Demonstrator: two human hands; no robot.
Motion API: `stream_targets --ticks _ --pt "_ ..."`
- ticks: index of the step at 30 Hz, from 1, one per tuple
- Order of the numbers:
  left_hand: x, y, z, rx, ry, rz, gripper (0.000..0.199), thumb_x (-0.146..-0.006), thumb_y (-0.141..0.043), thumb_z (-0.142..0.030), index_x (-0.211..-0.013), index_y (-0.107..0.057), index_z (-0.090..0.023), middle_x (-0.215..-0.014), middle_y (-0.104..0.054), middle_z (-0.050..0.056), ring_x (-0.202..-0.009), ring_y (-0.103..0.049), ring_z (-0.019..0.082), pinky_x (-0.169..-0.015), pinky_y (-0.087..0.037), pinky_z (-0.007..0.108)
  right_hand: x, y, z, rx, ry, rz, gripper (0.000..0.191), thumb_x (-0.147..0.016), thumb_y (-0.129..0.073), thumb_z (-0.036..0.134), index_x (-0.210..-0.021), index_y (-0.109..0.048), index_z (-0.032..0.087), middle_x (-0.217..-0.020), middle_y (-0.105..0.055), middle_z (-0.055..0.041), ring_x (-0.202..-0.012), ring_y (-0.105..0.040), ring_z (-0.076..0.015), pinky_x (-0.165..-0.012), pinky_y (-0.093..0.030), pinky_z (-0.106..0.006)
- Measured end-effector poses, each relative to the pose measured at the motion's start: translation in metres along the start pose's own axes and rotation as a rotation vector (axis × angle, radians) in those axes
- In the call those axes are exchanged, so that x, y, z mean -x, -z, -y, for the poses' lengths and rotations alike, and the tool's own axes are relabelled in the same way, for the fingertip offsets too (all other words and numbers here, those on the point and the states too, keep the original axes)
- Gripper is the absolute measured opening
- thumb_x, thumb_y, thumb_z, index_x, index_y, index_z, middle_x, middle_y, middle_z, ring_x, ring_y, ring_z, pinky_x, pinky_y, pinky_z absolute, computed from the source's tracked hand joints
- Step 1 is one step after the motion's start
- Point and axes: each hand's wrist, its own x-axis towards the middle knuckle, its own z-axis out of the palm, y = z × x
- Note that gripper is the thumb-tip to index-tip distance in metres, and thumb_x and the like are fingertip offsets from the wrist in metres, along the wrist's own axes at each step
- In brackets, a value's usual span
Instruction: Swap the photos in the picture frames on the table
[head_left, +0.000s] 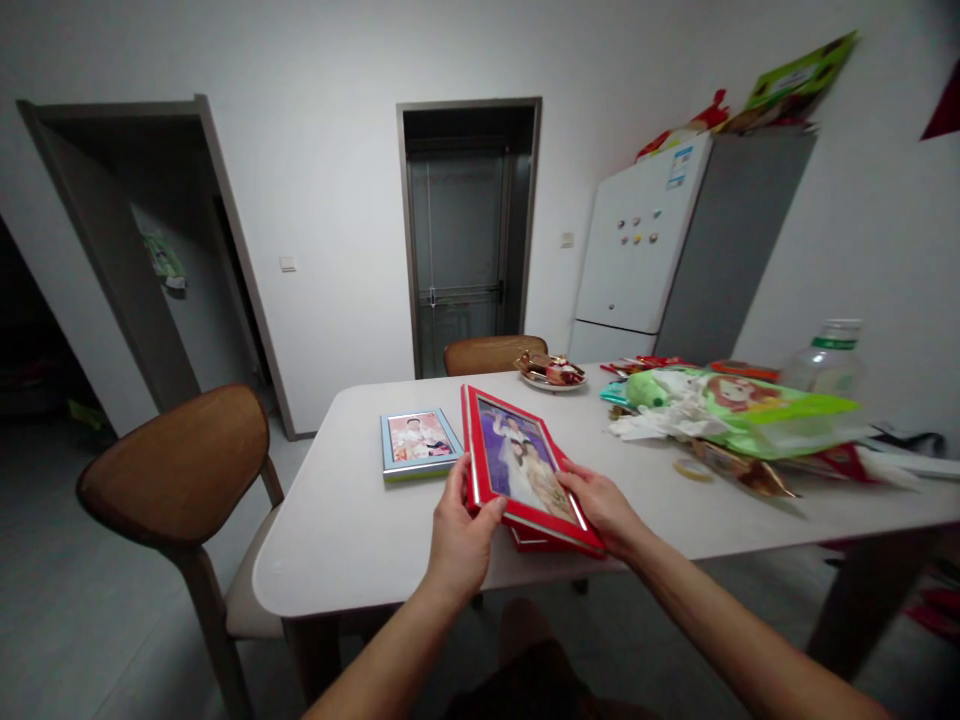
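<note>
A red picture frame with a photo of several people is held tilted above the table's near edge. My left hand grips its lower left corner, thumb on the front. On the right side my right hand closes round the frame's edge. Under it, partly hidden, another red-edged item shows; whether it rests on the table I cannot tell. Just left of the held frame, a light blue picture frame with a pink photo lies face up on the white table.
A plate of wrapped snacks stands at the table's back. Green packaging, crumpled tissue and a clear plastic bottle crowd the right side. Wooden chairs stand left and behind. A fridge stands beyond.
</note>
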Motion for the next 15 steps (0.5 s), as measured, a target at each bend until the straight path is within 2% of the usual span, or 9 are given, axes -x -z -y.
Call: stream_targets --ticks 1,4,6,9,12,15 --pt "-0.003 -0.004 0.01 -0.03 0.029 0.032 0.052 -0.072 -0.051 -0.013 -0.12 -0.031 -0.016 -0.122 -0.048 0.008 -0.104 -0.051 0.017 -0.087 -0.042 0.027 -0.013 0.014 -0.003 0.046 -0.026 0.006 0.036 -0.072 -0.044 0.022 -0.106 -0.054 0.014 -0.078 -0.068 -0.0056 -0.066 -0.063 -0.0177 -0.06 -0.049 -0.028" --pt "-0.005 -0.018 0.042 -0.28 0.129 0.076 0.053 -0.073 -0.049 -0.012 -0.122 -0.03 -0.015 -0.119 -0.051 0.007 -0.101 -0.053 0.015 -0.084 -0.043 0.023 -0.041 0.043 -0.015 0.368 -0.015 -0.026 0.036 -0.072 -0.046 0.023 -0.105 -0.057 0.014 -0.081 -0.068 -0.0058 -0.068 -0.062 -0.0164 -0.061 -0.047 -0.024" --pt "-0.003 -0.025 0.059 -0.413 0.177 0.077 0.054 -0.072 -0.051 -0.012 -0.123 -0.031 -0.013 -0.116 -0.054 0.008 -0.1 -0.053 0.016 -0.086 -0.041 0.026 -0.051 0.053 -0.025 0.509 -0.015 -0.042 0.037 -0.071 -0.048 0.024 -0.104 -0.058 0.013 -0.082 -0.068 -0.0068 -0.069 -0.062 -0.0171 -0.062 -0.045 -0.024" --pt "-0.002 -0.029 0.075 -0.49 0.212 0.073 0.055 -0.07 -0.054 -0.012 -0.121 -0.036 -0.012 -0.117 -0.053 0.011 -0.105 -0.05 0.02 -0.09 -0.037 0.031 -0.058 0.056 -0.038 0.605 -0.025 -0.068 0.039 -0.069 -0.049 0.025 -0.105 -0.058 0.011 -0.086 -0.067 -0.0093 -0.074 -0.061 -0.0186 -0.065 -0.043 -0.024" --pt "-0.005 -0.025 0.075 -0.547 0.238 0.08 0.051 -0.069 -0.055 -0.012 -0.118 -0.04 -0.014 -0.117 -0.053 0.011 -0.106 -0.049 0.021 -0.092 -0.034 0.033 -0.06 0.053 -0.045 0.693 -0.005 -0.073 0.04 -0.069 -0.048 0.024 -0.107 -0.057 0.013 -0.096 -0.064 -0.0092 -0.082 -0.06 -0.0181 -0.069 -0.042 -0.023" --pt "-0.011 -0.019 0.055 -0.566 0.247 0.099 0.049 -0.067 -0.056 -0.012 -0.115 -0.044 -0.015 -0.114 -0.055 0.009 -0.105 -0.049 0.022 -0.092 -0.034 0.035 -0.06 0.05 -0.042 0.773 0.022 -0.061 0.036 -0.068 -0.048 0.02 -0.101 -0.061 0.014 -0.099 -0.063 -0.0097 -0.086 -0.059 -0.0196 -0.073 -0.041 -0.024"
